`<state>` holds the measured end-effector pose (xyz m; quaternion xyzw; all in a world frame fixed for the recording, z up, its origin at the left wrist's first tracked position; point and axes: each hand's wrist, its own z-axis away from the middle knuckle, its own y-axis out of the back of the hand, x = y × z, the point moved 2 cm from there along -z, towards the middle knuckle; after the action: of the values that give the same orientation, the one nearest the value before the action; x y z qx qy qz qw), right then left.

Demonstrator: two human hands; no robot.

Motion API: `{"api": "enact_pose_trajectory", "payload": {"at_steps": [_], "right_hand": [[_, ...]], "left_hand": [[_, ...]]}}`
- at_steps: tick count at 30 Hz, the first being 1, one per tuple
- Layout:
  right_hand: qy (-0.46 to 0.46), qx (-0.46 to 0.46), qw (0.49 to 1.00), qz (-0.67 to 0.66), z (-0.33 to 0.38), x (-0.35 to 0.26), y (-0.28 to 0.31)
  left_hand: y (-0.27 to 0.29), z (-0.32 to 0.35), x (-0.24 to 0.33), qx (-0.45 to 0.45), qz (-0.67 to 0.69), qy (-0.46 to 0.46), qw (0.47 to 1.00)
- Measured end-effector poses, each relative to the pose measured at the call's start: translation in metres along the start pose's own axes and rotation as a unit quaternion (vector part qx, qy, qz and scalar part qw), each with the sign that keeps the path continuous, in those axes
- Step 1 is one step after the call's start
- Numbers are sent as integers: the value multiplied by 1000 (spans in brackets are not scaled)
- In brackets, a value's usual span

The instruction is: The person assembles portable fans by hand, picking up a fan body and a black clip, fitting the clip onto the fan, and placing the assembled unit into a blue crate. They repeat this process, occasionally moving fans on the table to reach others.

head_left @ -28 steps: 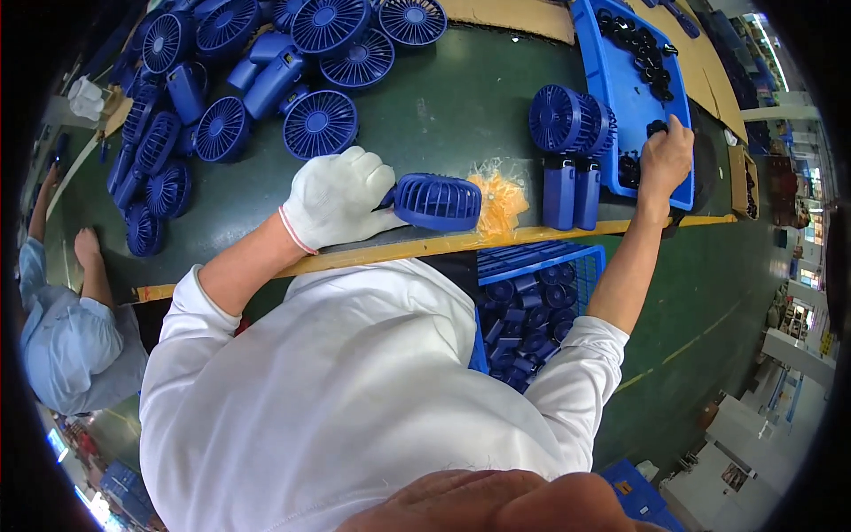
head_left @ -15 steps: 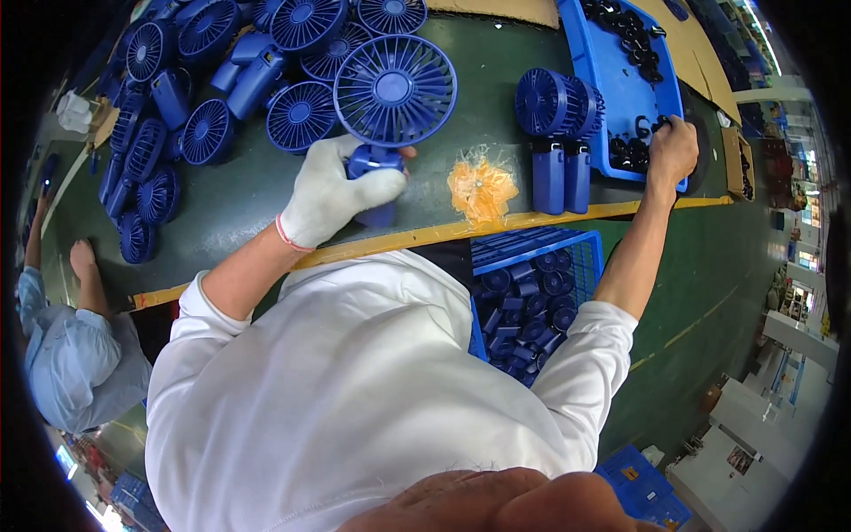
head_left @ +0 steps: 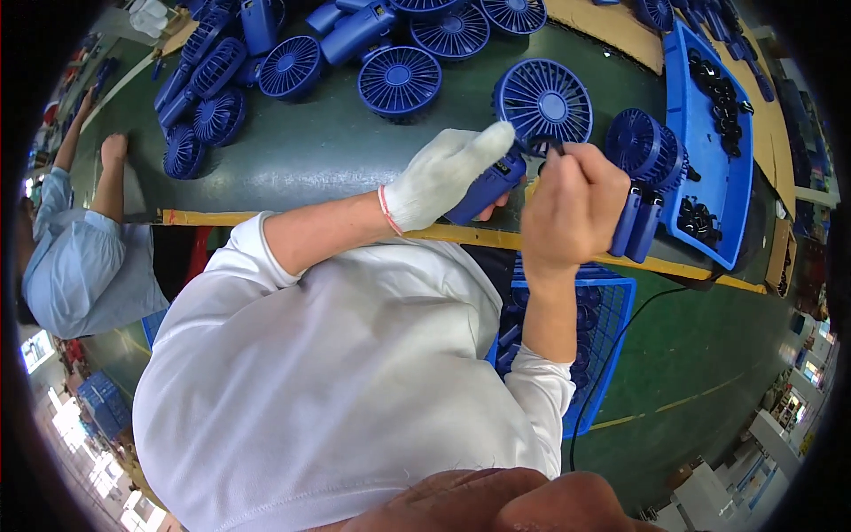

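My left hand (head_left: pixel 441 180), in a white glove, is closed round the handle of a blue handheld fan (head_left: pixel 551 106). The fan is tilted, its round grille pointing away and to the right. At the fan's neck, my bare right hand (head_left: pixel 572 208) pinches a small black part (head_left: pixel 543 143); fingers hide most of it, and I cannot tell whether it is seated. Just right of that hand, two more blue fans (head_left: pixel 640 146) stand side by side at the table edge. Farther right, loose black parts (head_left: pixel 698 222) lie in a blue tray (head_left: pixel 709 191).
Several blue fans (head_left: pixel 399 82) lie across the back and left of the green table (head_left: pixel 310 160). Below its yellow front edge sits a blue crate (head_left: pixel 612 355) holding more fans, with a black cable (head_left: pixel 596 381) hanging over it. At far left another person (head_left: pixel 84 266) works.
My right hand has come from the tray to the fan's neck with a black part. The left hand has tilted the fan to the right. The whole view has shifted.
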<state>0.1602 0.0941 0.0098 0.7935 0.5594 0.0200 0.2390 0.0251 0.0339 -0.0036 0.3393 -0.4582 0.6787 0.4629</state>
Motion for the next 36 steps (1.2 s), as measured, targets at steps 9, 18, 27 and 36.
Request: {"api": "enact_pose_trajectory", "payload": {"at_steps": [9, 18, 27, 36], "right_hand": [[147, -8, 989, -11, 31, -21, -26], [177, -35, 984, -12, 21, -6, -23], [113, -114, 987, -2, 15, -3, -9], [122, -69, 986, 93, 7, -23, -30]], "left_hand": [[39, -27, -46, 56, -318, -411, 853], [19, -10, -9, 82, -102, -90, 987], [20, -13, -14, 45, -141, -76, 986], [27, -17, -19, 89, -90, -108, 986]]}}
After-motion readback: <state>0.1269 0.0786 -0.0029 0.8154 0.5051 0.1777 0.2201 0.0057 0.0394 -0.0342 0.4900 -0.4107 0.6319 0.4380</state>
